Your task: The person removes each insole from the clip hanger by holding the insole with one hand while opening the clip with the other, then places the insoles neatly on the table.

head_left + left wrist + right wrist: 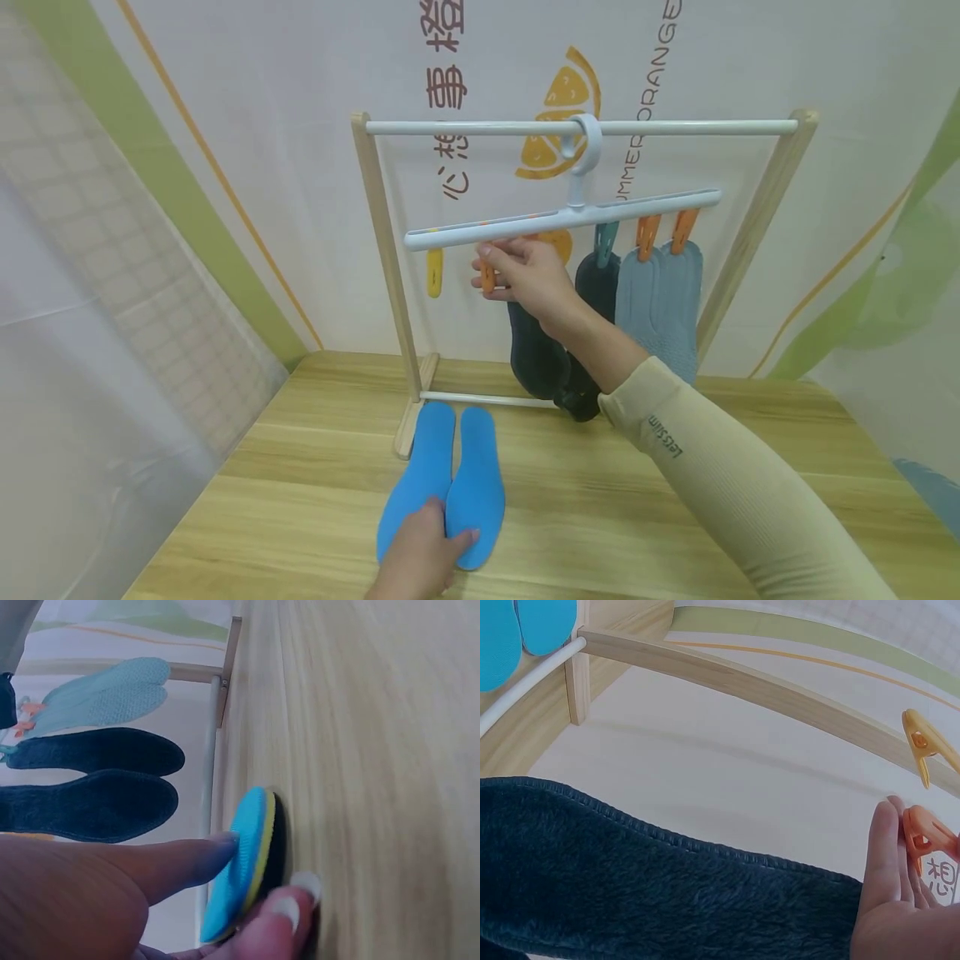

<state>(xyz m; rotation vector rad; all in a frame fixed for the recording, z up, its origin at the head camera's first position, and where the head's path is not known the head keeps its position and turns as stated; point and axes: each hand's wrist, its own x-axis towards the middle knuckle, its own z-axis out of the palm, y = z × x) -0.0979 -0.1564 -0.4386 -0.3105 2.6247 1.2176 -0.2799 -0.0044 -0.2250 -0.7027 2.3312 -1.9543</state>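
Observation:
Two blue insoles lie side by side on the wooden table. My left hand (420, 550) pinches the right blue insole (477, 492) near its wide end, thumb on top; the left blue insole (431, 442) is partly covered by that hand. In the left wrist view, the gripped insole (244, 855) shows a yellow layer and dark underside, with fingertips at its lower edge. Up at the white hanger (502, 227), my right hand (536, 279) holds an orange clothespin (487, 277) between thumb and fingers. A yellow clothespin (434, 273) hangs just left of it.
A wooden rack with a white top bar (690, 127) carries the hanger. Dark fuzzy insoles (536, 358) hang behind my right forearm, one under a teal clothespin (606, 243). Grey-blue insoles (660, 300) hang from orange clothespins further right. A printed curtain stands behind.

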